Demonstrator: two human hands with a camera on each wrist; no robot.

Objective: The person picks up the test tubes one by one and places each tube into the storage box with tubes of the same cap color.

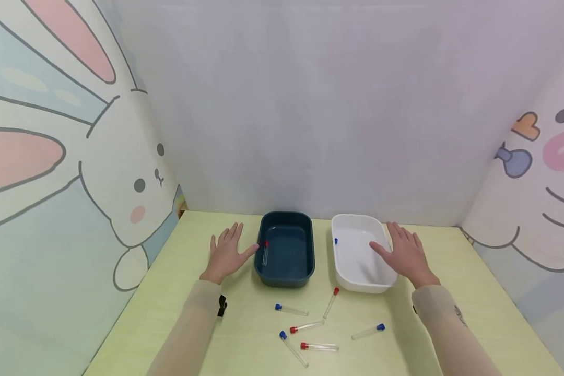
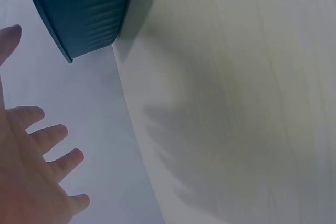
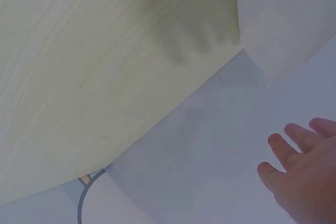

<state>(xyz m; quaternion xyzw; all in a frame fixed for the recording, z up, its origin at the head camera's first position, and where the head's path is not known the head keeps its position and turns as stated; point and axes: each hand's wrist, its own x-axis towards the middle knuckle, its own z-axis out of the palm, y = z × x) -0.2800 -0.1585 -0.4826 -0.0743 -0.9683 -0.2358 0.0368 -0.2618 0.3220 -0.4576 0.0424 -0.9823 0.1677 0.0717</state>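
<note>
The left hand [image 1: 226, 254] is beside the dark blue tray [image 1: 289, 256], the thumb at its rim. The right hand [image 1: 406, 257] is over the right edge of the white tray [image 1: 357, 250]. Both have the fingers spread. One red-capped tube [image 1: 265, 254] lies in the dark blue tray; in the white tray a blue cap [image 1: 336, 241] is visible. On the yellowish desk [image 1: 244, 339] lie three red-capped tubes [image 1: 320, 347] and three blue-capped tubes [image 1: 292, 309].
</note>
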